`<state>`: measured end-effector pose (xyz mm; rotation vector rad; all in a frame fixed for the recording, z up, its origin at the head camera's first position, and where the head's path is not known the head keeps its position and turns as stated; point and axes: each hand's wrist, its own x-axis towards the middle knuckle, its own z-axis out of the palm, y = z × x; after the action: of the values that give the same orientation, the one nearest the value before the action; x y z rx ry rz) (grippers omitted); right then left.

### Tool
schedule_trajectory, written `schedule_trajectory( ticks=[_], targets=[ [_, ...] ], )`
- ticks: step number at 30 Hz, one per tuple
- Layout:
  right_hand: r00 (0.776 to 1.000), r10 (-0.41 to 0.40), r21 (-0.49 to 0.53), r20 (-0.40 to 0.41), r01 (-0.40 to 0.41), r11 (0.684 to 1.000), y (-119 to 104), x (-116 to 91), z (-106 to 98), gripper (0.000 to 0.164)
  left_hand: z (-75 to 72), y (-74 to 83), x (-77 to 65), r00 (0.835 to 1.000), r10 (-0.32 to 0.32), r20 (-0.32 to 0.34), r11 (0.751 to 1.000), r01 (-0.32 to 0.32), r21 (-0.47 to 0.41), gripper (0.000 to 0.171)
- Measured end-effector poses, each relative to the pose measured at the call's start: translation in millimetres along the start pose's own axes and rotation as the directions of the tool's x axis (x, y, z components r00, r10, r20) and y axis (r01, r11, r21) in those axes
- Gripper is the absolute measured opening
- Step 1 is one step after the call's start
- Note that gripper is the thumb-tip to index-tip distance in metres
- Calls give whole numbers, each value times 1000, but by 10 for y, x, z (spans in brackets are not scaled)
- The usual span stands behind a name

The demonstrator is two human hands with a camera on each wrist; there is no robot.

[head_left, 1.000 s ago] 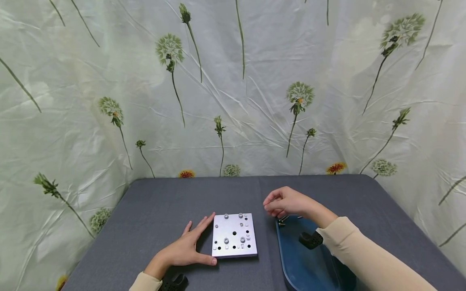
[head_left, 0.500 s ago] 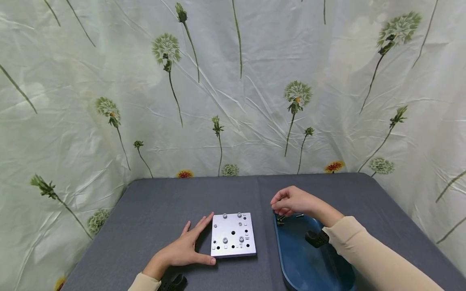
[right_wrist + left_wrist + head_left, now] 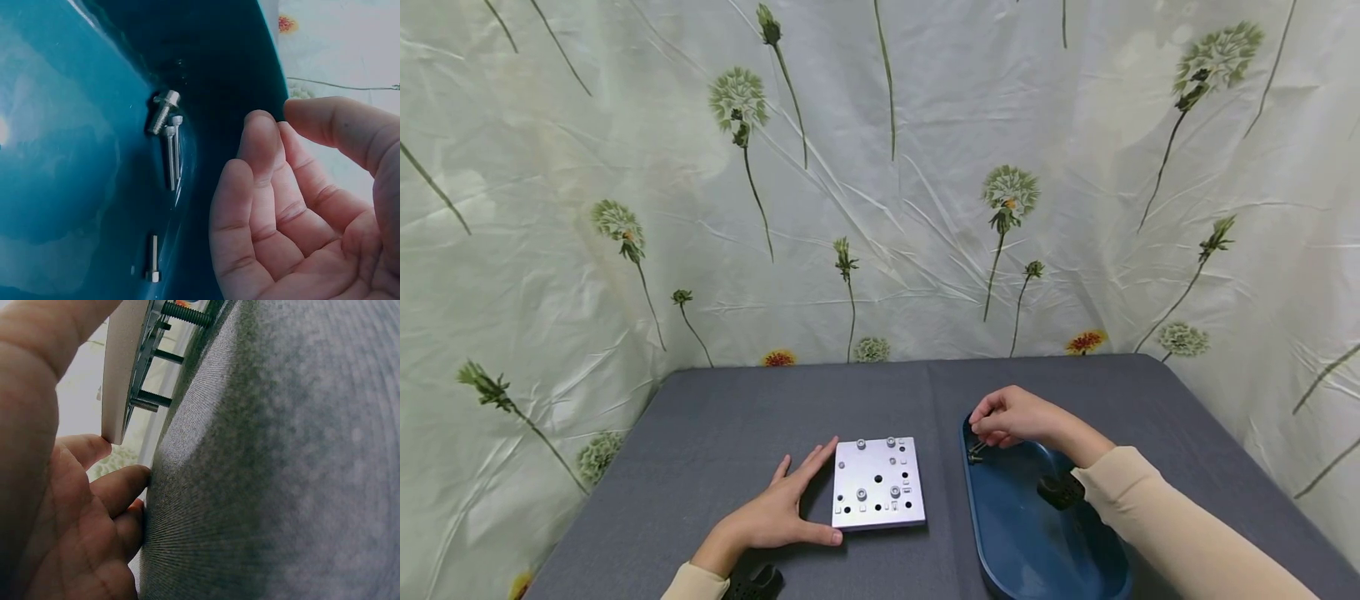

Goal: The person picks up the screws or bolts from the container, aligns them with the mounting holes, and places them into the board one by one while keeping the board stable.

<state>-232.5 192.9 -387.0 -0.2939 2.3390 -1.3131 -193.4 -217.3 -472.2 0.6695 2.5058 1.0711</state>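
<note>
Well, at the lower left of the head view your left sleeve (image 3: pixel 692 582) is cut off by the bottom edge. Your left hand (image 3: pixel 767 514), lower centre-left, is spread wide, thumb and forefinger straight against the left side of the silvery plate (image 3: pixel 880 462) at lower centre. In the left wrist view, threaded shanks (image 3: pixel 187 314) jut from the plate's underside, and your thumb runs out of the frame at the top. The dark grey surface (image 3: pixel 737 433) reaches right to the blue tray (image 3: pixel 1018 517), lower right, its upper right side covered by your right arm and its near end cut off by the bottom edge. In the right wrist view, three screws (image 3: pixel 169 156) bunch left of centre, hard to separate where they meet; a lone screw (image 3: pixel 154 253) lies below them. Your right hand (image 3: pixel 1011 418), fingers loosely bent at the tray's upper end, has hold of nothing visible, though the head view hides the undersides of its fingertips. Your right sleeve (image 3: pixel 1195 525) leaves at lower right.
</note>
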Motion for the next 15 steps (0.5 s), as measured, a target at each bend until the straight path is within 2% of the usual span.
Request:
schedule_trajectory(
  ticks=[15],
  targets=[
    [996,73,-153,-46,-79,985,54,-118,-70,17,-5,1,-14,1000,18,5,1000,-18,-15,127]
  ],
)
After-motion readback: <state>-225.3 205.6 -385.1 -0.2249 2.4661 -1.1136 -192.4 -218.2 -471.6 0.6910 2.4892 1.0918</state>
